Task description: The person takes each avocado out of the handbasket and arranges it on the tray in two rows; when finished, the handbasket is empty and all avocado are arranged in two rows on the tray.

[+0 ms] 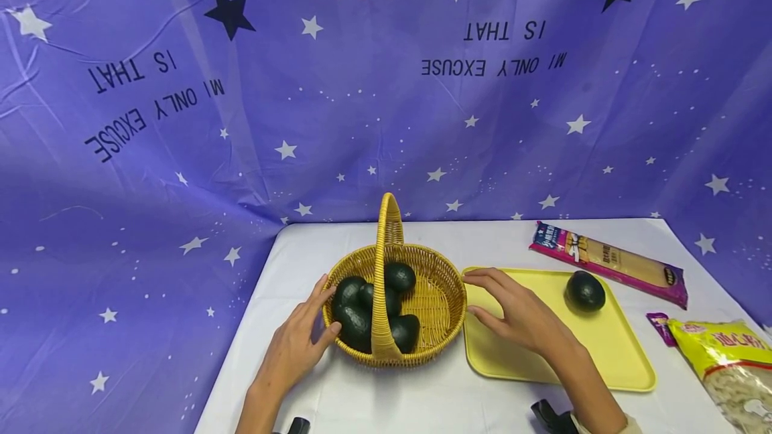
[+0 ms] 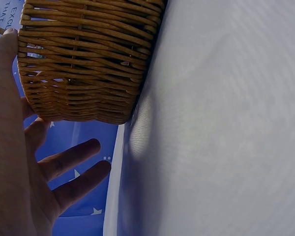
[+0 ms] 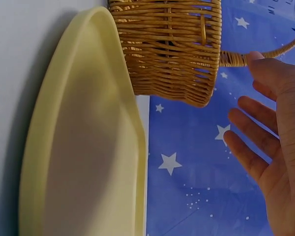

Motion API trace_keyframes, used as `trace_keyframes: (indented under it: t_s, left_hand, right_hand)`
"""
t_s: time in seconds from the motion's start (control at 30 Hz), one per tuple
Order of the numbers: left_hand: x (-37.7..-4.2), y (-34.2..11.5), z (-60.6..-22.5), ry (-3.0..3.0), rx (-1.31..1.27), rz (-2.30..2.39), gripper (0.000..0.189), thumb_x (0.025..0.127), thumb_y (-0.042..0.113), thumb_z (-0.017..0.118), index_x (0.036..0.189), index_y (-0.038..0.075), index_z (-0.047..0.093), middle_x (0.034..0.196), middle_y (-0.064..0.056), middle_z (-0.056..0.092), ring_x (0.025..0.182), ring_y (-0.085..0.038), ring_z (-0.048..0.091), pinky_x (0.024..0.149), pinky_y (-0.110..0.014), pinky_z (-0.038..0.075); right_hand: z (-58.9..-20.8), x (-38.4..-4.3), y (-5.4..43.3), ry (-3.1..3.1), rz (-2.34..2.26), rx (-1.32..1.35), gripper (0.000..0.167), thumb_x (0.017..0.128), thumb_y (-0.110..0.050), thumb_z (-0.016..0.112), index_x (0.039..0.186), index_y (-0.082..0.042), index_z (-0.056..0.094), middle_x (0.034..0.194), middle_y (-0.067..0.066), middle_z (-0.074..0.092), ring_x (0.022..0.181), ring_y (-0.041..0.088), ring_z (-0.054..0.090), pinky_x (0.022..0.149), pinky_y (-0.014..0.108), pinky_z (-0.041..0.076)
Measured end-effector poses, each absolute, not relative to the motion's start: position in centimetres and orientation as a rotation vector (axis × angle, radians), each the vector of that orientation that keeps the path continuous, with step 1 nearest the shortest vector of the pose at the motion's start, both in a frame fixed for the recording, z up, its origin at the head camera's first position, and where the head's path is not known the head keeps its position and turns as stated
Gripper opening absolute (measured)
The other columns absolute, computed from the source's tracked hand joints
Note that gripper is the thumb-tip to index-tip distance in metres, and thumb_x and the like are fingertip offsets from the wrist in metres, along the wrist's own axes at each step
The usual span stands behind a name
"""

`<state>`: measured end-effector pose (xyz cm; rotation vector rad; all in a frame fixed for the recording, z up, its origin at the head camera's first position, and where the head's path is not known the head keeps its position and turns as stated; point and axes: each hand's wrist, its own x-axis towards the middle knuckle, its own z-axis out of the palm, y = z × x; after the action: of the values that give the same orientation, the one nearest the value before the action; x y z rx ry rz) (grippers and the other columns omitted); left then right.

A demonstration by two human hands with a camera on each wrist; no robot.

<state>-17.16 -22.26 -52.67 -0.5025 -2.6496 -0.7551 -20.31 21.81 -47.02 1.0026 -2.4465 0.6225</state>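
A yellow wicker basket (image 1: 449, 290) with a tall arched handle (image 1: 380, 266) stands upright on the white table, several dark green avocados (image 1: 356, 327) inside, mostly toward its left. My left hand (image 1: 299, 335) is at the basket's left rim, thumb and index finger on it, the other fingers spread outward in the left wrist view. On the opposite side, my right hand (image 1: 519, 310) hovers over the left part of a yellow tray (image 1: 512, 364), fingers loosely extended and fingertips near the basket's right rim. Nothing is in its palm. One avocado (image 1: 584, 291) lies on the tray.
Behind the tray lies a long purple-edged noodle pack (image 1: 609, 260). A yellow-topped food bag (image 1: 732, 360) and a small purple packet (image 1: 661, 328) are at the right. The basket stands close against the tray's left edge. A blue star-printed cloth (image 1: 374, 119) hangs behind the table.
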Motion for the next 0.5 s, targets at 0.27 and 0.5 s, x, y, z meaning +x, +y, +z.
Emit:
trace_keyframes:
  t_s: [0.27,0.5]
  left_hand:
    - [-17.2,-22.2,-52.7,-2.651,-0.503,-0.763,0.067,0.104,0.045,0.068,0.164,0.022,0.048,0.176,0.006,0.032,0.137,-0.028,0.061,0.097,-0.057,0.058]
    - [-17.1,-22.2,-52.7,-2.651,-0.501,-0.762,0.067,0.104,0.045,0.069,0.164,0.024,0.048,0.176,0.006,0.032,0.136,-0.027,0.061,0.096,-0.057,0.059]
  right_hand:
    - [-46.9,-20.1,21.2,-2.494,0.654,1.011,0.053,0.094,-0.025,0.086,0.142,-0.014,0.067,0.146,-0.002,0.063,0.133,0.018,0.063,0.107,0.042,0.054]
    - [-46.9,-20.3,20.1,-2.469,0.676,1.036,0.053,0.095,-0.025,0.085,0.144,-0.016,0.066,0.142,-0.003,0.065,0.128,0.018,0.066,0.103,0.043,0.058]
